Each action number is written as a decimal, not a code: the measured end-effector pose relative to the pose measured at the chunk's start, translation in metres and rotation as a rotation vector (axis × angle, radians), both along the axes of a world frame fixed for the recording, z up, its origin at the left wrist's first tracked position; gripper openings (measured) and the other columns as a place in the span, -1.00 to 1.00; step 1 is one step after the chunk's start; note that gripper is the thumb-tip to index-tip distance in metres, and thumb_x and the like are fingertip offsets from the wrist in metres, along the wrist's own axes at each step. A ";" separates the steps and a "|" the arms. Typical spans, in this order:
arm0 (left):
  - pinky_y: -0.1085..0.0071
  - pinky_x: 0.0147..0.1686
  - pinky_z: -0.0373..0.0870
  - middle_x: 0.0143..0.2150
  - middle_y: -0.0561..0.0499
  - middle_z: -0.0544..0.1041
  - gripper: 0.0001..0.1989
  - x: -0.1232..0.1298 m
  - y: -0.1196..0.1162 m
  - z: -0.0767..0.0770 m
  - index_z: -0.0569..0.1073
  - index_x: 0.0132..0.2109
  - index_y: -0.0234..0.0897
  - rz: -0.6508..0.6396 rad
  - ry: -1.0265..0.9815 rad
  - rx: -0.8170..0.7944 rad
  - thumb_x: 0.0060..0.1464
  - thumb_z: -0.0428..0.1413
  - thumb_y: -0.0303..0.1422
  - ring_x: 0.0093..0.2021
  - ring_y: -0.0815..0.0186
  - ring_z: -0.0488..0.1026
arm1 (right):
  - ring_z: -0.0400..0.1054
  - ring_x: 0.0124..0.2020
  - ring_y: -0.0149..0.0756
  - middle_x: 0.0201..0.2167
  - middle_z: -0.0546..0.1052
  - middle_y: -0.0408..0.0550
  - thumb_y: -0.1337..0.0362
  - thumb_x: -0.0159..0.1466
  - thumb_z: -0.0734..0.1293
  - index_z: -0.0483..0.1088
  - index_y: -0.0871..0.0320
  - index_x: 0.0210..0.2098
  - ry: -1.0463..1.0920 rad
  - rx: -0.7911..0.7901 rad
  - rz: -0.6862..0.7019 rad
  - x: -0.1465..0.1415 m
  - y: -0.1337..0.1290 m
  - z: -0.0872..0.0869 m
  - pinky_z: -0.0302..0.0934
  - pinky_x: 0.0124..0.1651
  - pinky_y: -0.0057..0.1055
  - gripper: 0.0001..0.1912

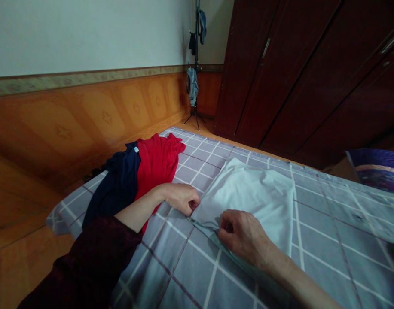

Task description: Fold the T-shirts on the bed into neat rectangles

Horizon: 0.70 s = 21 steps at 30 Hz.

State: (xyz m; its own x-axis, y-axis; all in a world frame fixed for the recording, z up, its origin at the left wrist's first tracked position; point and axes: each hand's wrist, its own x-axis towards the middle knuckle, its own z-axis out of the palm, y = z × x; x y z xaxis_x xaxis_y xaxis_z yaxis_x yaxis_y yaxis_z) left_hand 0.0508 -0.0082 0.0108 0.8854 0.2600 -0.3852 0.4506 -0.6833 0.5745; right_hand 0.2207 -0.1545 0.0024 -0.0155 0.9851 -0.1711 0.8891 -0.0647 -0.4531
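Observation:
A pale, light-coloured garment [255, 189] lies folded into a rough rectangle on the checked bedsheet [203, 167]. Its near left corner is pinched between the curled fingers of my left hand [183, 198]. My right hand [240, 229] is closed at the near edge of the same garment, with its fingertips curled onto the cloth. Under that edge a greenish layer of fabric shows. What kind of garment it is cannot be made out. Beyond my left forearm lie a red garment [158, 159] and a dark blue garment [119, 184], both crumpled.
A coat stand [197, 56] with a cap and clothes stands in the far corner. Dark red wardrobes [280, 73] line the far right side. A purple bundle [377, 169] sits at the right edge. Orange panelling [113, 111] runs along the left wall.

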 end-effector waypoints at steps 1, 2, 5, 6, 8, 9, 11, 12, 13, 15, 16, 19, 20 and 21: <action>0.52 -0.58 0.06 -0.64 0.19 0.35 -0.88 -0.002 0.002 0.000 0.43 -0.57 -0.26 0.006 -0.003 -0.004 -0.24 0.12 -0.57 -0.59 0.43 0.25 | 0.21 -0.58 -0.41 -0.61 0.43 -0.15 0.40 0.01 0.22 0.36 0.14 -0.58 0.003 -0.010 0.002 0.000 0.000 0.000 -0.15 -0.49 -0.45 -0.89; 0.53 -0.58 0.07 -0.63 0.19 0.35 -0.88 -0.003 0.004 -0.001 0.43 -0.56 -0.26 0.016 -0.003 -0.016 -0.24 0.11 -0.57 -0.59 0.43 0.26 | 0.20 -0.59 -0.42 -0.62 0.42 -0.16 0.40 0.01 0.22 0.36 0.14 -0.59 0.007 -0.021 0.003 0.001 0.001 0.001 -0.15 -0.50 -0.45 -0.89; 0.54 -0.58 0.08 -0.63 0.19 0.37 -0.91 -0.007 0.009 0.000 0.43 -0.55 -0.26 0.018 0.030 -0.057 -0.21 0.14 -0.52 -0.58 0.43 0.28 | 0.19 -0.60 -0.42 -0.64 0.39 -0.16 0.40 0.02 0.23 0.34 0.15 -0.60 0.007 -0.048 0.005 0.002 0.002 0.003 -0.15 -0.50 -0.45 -0.89; 0.54 -0.59 0.08 -0.63 0.18 0.37 -0.92 -0.007 0.008 0.000 0.43 -0.56 -0.26 0.004 0.046 -0.061 -0.20 0.17 -0.48 -0.58 0.43 0.27 | 0.19 -0.59 -0.42 -0.63 0.40 -0.16 0.40 0.03 0.22 0.35 0.14 -0.59 0.004 -0.051 0.013 0.002 0.002 0.003 -0.14 -0.50 -0.45 -0.88; 0.51 -0.61 0.04 -0.66 0.18 0.34 -0.88 -0.005 0.004 0.001 0.42 -0.59 -0.25 -0.024 0.051 -0.021 -0.22 0.21 -0.43 -0.60 0.42 0.24 | 0.24 -0.55 -0.39 -0.58 0.44 -0.14 0.40 0.04 0.23 0.37 0.14 -0.55 -0.018 -0.031 0.047 0.000 0.001 0.004 -0.09 -0.47 -0.45 -0.90; 0.50 -0.61 0.02 -0.66 0.18 0.33 -0.87 -0.003 0.001 0.001 0.41 -0.60 -0.25 -0.031 0.036 0.012 -0.24 0.22 -0.44 -0.61 0.42 0.23 | 0.27 -0.51 -0.37 -0.54 0.46 -0.13 0.38 0.04 0.25 0.38 0.14 -0.51 -0.040 -0.013 0.076 -0.001 -0.001 0.004 -0.06 -0.44 -0.45 -0.92; 0.49 -0.60 0.01 -0.66 0.18 0.32 -0.88 -0.001 -0.003 0.002 0.40 -0.60 -0.25 -0.031 -0.020 0.054 -0.27 0.20 -0.50 -0.60 0.43 0.21 | 0.31 -0.42 -0.30 -0.45 0.48 -0.08 0.34 0.02 0.31 0.40 0.15 -0.44 -0.101 0.037 0.144 -0.005 -0.005 0.003 -0.02 -0.39 -0.43 -0.92; 0.50 -0.59 0.01 -0.65 0.19 0.31 -0.89 0.000 -0.004 0.002 0.40 -0.60 -0.26 -0.030 -0.047 0.041 -0.27 0.17 -0.52 -0.60 0.43 0.20 | 0.32 -0.39 -0.27 -0.42 0.49 -0.06 0.32 0.01 0.33 0.41 0.15 -0.41 -0.136 0.067 0.177 -0.007 -0.007 0.001 -0.02 -0.38 -0.42 -0.88; 0.51 -0.58 0.02 -0.64 0.19 0.31 -0.89 0.000 -0.003 0.002 0.40 -0.59 -0.26 -0.026 -0.070 0.010 -0.26 0.15 -0.54 -0.59 0.44 0.21 | 0.32 -0.37 -0.26 -0.40 0.48 -0.05 0.32 0.01 0.34 0.41 0.15 -0.39 -0.170 0.096 0.208 -0.009 -0.008 -0.001 -0.02 -0.38 -0.42 -0.86; 0.54 -0.57 0.04 -0.61 0.19 0.31 -0.91 -0.003 0.002 0.002 0.38 -0.56 -0.27 0.001 -0.110 -0.066 -0.23 0.11 -0.54 -0.57 0.46 0.20 | 0.32 -0.37 -0.27 -0.41 0.47 -0.05 0.37 0.03 0.30 0.40 0.15 -0.41 -0.218 0.149 0.246 -0.010 -0.010 -0.006 -0.05 -0.40 -0.41 -0.90; 0.55 -0.57 0.05 -0.61 0.19 0.30 -0.91 -0.005 0.005 0.002 0.37 -0.55 -0.28 0.018 -0.124 -0.105 -0.21 0.09 -0.54 -0.56 0.47 0.20 | 0.31 -0.39 -0.30 -0.43 0.46 -0.06 0.41 0.04 0.27 0.39 0.15 -0.43 -0.225 0.170 0.248 -0.009 -0.009 -0.008 -0.06 -0.41 -0.42 -0.91; 0.56 -0.56 0.08 -0.59 0.19 0.29 -0.93 -0.011 0.014 0.000 0.34 -0.52 -0.28 0.042 -0.140 -0.223 -0.17 0.07 -0.51 -0.56 0.47 0.20 | 0.27 -0.47 -0.36 -0.51 0.44 -0.12 0.43 0.03 0.24 0.34 0.14 -0.51 -0.169 0.141 0.179 -0.004 -0.005 -0.010 -0.10 -0.43 -0.43 -0.91; 0.56 -0.56 0.09 -0.59 0.19 0.28 -0.94 -0.012 0.016 -0.001 0.32 -0.51 -0.28 0.040 -0.138 -0.264 -0.16 0.06 -0.50 -0.56 0.47 0.20 | 0.25 -0.50 -0.38 -0.54 0.43 -0.14 0.41 0.03 0.24 0.33 0.13 -0.54 -0.136 0.101 0.139 -0.002 -0.002 -0.010 -0.12 -0.45 -0.44 -0.92; 0.55 -0.56 0.10 -0.59 0.19 0.28 -0.94 -0.013 0.017 -0.003 0.32 -0.50 -0.28 0.038 -0.134 -0.304 -0.16 0.06 -0.49 -0.56 0.47 0.20 | 0.23 -0.53 -0.40 -0.57 0.42 -0.16 0.40 0.03 0.23 0.31 0.13 -0.55 -0.104 0.056 0.101 0.000 0.000 -0.008 -0.14 -0.47 -0.44 -0.92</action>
